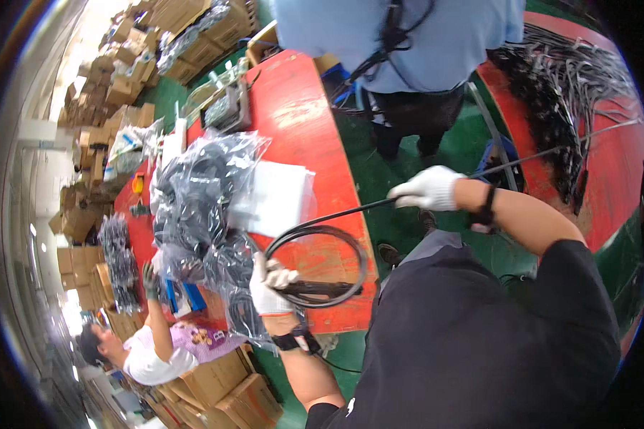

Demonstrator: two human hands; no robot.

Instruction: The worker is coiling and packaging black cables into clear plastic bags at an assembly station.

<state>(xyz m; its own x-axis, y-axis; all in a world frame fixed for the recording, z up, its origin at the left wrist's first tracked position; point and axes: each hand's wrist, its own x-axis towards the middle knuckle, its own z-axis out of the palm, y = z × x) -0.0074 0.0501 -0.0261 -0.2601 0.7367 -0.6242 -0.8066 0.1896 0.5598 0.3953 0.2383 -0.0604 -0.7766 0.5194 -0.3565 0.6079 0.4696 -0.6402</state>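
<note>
A black cable (367, 268) hangs in round loops from my left hand (272, 280), which wears a white glove and is closed around the loops. Off to the right, my right hand (431, 189), in a white glove too, pinches a straight stretch of the same cable. Between both hands that stretch runs taut and slants upward. Past my right hand a dark strand (544, 152) carries on to the right table. The looped part is over the edge of the red table (293, 93), beside clear bags of coiled black cables (207, 186).
White sheets (270, 200) lie by the bags. A second red table (608, 168) at the right bears a heap of black and grey cables (551, 93). One person in a blue shirt (401, 50) stands ahead; another (161, 350) works at the left. Cardboard boxes (225, 393) stand at the lower left.
</note>
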